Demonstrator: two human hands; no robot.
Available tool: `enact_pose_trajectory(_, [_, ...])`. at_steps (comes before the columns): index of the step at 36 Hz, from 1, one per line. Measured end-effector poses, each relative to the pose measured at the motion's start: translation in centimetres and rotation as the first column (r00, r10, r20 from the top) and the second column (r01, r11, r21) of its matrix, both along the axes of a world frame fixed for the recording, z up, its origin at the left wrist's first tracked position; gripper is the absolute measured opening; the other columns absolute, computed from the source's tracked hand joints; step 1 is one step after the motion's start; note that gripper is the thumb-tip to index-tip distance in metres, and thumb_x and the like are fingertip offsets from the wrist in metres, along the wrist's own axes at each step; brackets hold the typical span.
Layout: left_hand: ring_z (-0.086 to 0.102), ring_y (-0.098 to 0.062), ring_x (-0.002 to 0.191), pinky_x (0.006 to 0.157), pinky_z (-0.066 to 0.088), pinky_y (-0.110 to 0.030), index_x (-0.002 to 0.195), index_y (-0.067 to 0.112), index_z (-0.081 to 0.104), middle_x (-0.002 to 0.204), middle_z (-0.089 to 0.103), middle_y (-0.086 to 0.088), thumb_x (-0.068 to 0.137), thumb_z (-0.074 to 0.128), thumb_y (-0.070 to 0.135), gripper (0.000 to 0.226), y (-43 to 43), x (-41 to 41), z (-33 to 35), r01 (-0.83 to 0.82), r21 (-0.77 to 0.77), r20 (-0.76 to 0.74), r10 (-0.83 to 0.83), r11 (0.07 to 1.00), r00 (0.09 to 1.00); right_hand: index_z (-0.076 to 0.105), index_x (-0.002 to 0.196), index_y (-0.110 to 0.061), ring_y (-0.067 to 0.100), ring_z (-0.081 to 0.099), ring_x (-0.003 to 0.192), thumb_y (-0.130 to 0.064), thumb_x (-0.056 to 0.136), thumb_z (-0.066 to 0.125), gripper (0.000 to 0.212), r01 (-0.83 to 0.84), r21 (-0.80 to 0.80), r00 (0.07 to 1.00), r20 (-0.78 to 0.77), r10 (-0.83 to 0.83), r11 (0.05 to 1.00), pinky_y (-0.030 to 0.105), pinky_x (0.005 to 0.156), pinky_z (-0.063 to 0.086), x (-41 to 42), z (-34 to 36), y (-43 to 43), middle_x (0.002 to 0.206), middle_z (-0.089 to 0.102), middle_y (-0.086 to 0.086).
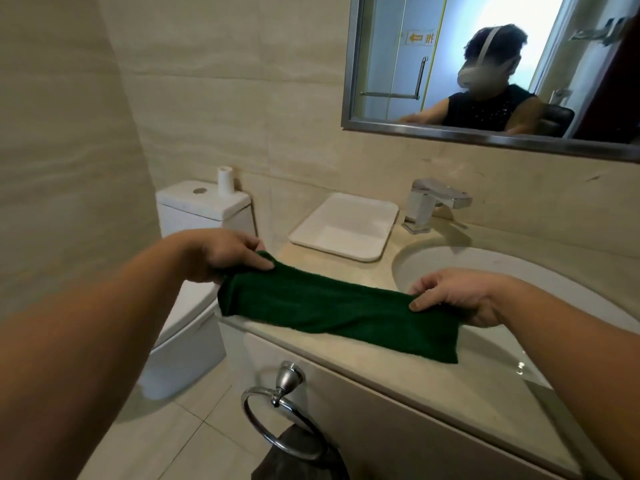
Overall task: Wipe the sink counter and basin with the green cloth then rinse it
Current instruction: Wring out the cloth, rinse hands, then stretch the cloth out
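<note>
A dark green cloth [329, 306] is stretched out flat over the front left part of the beige sink counter [367, 275]. My left hand [225, 252] pinches its left end near the counter's left edge. My right hand [457, 294] pinches its right end at the rim of the white basin [491, 268]. A lower flap of the cloth hangs toward the counter's front edge. The chrome faucet [433, 202] stands behind the basin; no water is seen running.
A white square tray [346, 226] sits at the counter's back left. Left of the counter stands a toilet [204, 209] with a paper roll [225, 181] on its tank. A towel ring [280, 417] with a dark towel hangs on the cabinet front. A mirror [485, 64] hangs above.
</note>
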State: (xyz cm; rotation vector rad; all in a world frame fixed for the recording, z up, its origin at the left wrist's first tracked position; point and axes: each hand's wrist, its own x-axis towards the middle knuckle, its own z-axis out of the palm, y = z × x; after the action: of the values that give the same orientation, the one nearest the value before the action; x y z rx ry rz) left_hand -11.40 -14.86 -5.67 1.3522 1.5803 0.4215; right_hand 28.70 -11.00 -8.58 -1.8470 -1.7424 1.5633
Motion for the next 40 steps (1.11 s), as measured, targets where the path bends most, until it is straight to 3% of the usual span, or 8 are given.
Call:
enact_pose_trajectory(9, [0.074, -0.037, 0.106, 0.094, 0.063, -0.052, 0.117, 0.009, 0.068, 0.117, 0.073, -0.018, 0.099, 0.072, 0.025, 0.024, 1.8, 0.6, -1.4, -0.125, 0.08, -0.099, 0.133, 0.989, 0.986, 0.074, 0.115, -0.018, 0.033, 0.068, 0.113, -0.007, 0.085, 0.078, 0.032, 0.13, 0.07, 0.987, -0.108, -0.123, 0.989, 0.049, 0.104, 0.053, -1.8, 1.4, 2.2, 0.118, 0.074, 0.014])
enact_pose_trajectory(14, [0.076, -0.037, 0.094, 0.078, 0.065, -0.044, 0.109, 0.006, 0.07, 0.107, 0.075, -0.021, 0.094, 0.078, 0.027, 0.027, 2.7, 3.2, 0.7, -0.108, 0.136, 0.049, 0.102, 0.985, 0.994, 0.075, 0.114, -0.016, 0.028, 0.071, 0.092, -0.004, 0.087, 0.075, 0.03, 0.123, 0.069, 0.963, -0.249, -0.103, 0.99, 0.03, 0.058, 0.06, -5.4, 4.7, 2.2, 0.114, 0.072, 0.018])
enact_pose_trajectory(18, [0.071, -0.029, 0.081, 0.066, 0.057, -0.035, 0.101, 0.009, 0.07, 0.094, 0.071, -0.017, 0.093, 0.079, 0.024, 0.019, 2.7, 6.1, 2.4, -0.117, 0.207, 0.175, 0.081, 0.971, 0.981, 0.068, 0.115, -0.005, 0.021, 0.07, 0.067, -0.001, 0.093, 0.068, 0.023, 0.157, 0.039, 0.923, -0.362, -0.133, 0.987, 0.025, 0.047, 0.055, -9.2, 6.3, 1.4, 0.09, 0.069, 0.015])
enact_pose_trajectory(22, [0.064, -0.023, 0.067, 0.048, 0.051, -0.026, 0.105, 0.011, 0.069, 0.088, 0.066, -0.014, 0.101, 0.071, 0.029, 0.019, 1.5, 8.3, 3.8, -0.096, 0.241, 0.216, 0.043, 0.966, 0.976, 0.052, 0.116, 0.002, 0.037, 0.078, 0.073, -0.002, 0.099, 0.057, 0.018, 0.199, -0.089, 0.812, -0.542, -0.215, 0.976, 0.038, 0.055, 0.064, -11.9, 7.4, 0.3, 0.101, 0.063, 0.024])
enact_pose_trajectory(28, [0.081, -0.03, 0.097, 0.087, 0.065, -0.047, 0.121, 0.009, 0.068, 0.105, 0.082, -0.013, 0.093, 0.077, 0.048, 0.05, -0.5, 9.2, 4.7, 0.011, 0.263, 0.204, -0.067, 0.965, 0.977, 0.039, 0.141, -0.003, 0.038, 0.076, 0.066, -0.013, 0.103, 0.041, 0.039, 0.168, -0.125, 0.749, -0.628, -0.209, 0.978, 0.048, 0.065, 0.066, -12.8, 9.3, -2.2, 0.106, 0.056, 0.027])
enact_pose_trajectory(32, [0.08, -0.033, 0.098, 0.092, 0.064, -0.053, 0.122, 0.009, 0.064, 0.109, 0.08, -0.016, 0.079, 0.092, 0.038, 0.059, -1.0, 9.5, 4.8, 0.041, 0.282, 0.125, -0.079, 0.959, 0.989, 0.021, 0.159, -0.018, 0.049, 0.073, 0.102, -0.019, 0.104, 0.037, 0.057, 0.085, -0.094, 0.773, -0.621, -0.125, 0.992, 0.058, 0.086, 0.062, -12.8, 10.7, -3.8, 0.144, 0.044, 0.037])
enact_pose_trajectory(36, [0.08, -0.033, 0.098, 0.085, 0.065, -0.047, 0.121, 0.007, 0.062, 0.111, 0.077, -0.018, 0.083, 0.089, 0.019, 0.048, -1.2, 9.7, 5.0, 0.046, 0.299, 0.165, -0.1, 0.953, 0.981, 0.016, 0.162, -0.025, 0.053, 0.069, 0.109, -0.026, 0.103, 0.036, 0.063, 0.012, -0.011, 0.839, -0.544, -0.016, 1.0, 0.066, 0.106, 0.047, -11.9, 11.8, -4.7, 0.151, 0.043, 0.033])
enact_pose_trajectory(40, [0.079, -0.027, 0.084, 0.066, 0.062, -0.033, 0.114, 0.009, 0.065, 0.097, 0.074, -0.016, 0.094, 0.073, 0.004, 0.021, -0.9, 9.4, 5.1, -0.022, 0.299, 0.253, -0.057, 0.954, 0.966, 0.028, 0.159, -0.028, 0.05, 0.071, 0.108, -0.029, 0.104, 0.038, 0.056, -0.031, 0.041, 0.856, -0.515, 0.048, 0.999, 0.064, 0.101, 0.052, -10.4, 12.5, -4.6, 0.141, 0.056, 0.024])
